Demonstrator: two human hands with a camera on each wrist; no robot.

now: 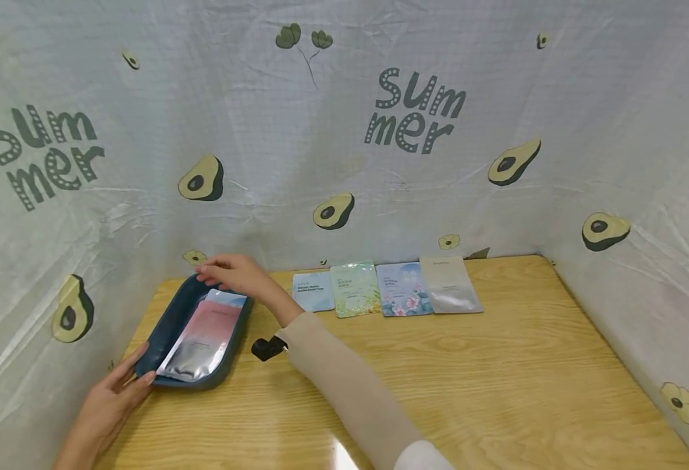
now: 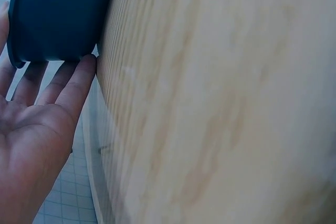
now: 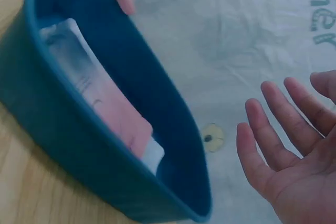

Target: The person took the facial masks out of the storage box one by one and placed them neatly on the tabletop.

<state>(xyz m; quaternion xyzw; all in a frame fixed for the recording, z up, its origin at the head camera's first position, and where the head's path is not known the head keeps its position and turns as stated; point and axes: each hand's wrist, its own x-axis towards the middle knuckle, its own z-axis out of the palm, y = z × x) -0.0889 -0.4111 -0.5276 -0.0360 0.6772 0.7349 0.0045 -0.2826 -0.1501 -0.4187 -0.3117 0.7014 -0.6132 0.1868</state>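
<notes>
A dark blue plastic tray (image 1: 239,336) with raised walls sits at the table's left end. Inside it lies a pink and silver sachet (image 1: 206,336), overlapping a light blue sachet (image 1: 226,298) at the far end. My left hand (image 1: 112,398) is at the tray's near left corner. Its straight fingers (image 2: 76,85) reach the outside of the wall, and fingertips show at the rim in the right wrist view. Over the tray's far end in the head view is my right hand (image 1: 233,273); its fingers (image 3: 270,142) are loosely spread and hold nothing, apart from the rim.
Along the table's back edge lie a pale blue sachet (image 1: 312,292), a green sachet (image 1: 355,289), a floral blue sachet (image 1: 404,289) and a beige-silver sachet (image 1: 450,284). A printed cloth (image 1: 262,130) hangs behind and at both sides of the wooden table (image 1: 485,378).
</notes>
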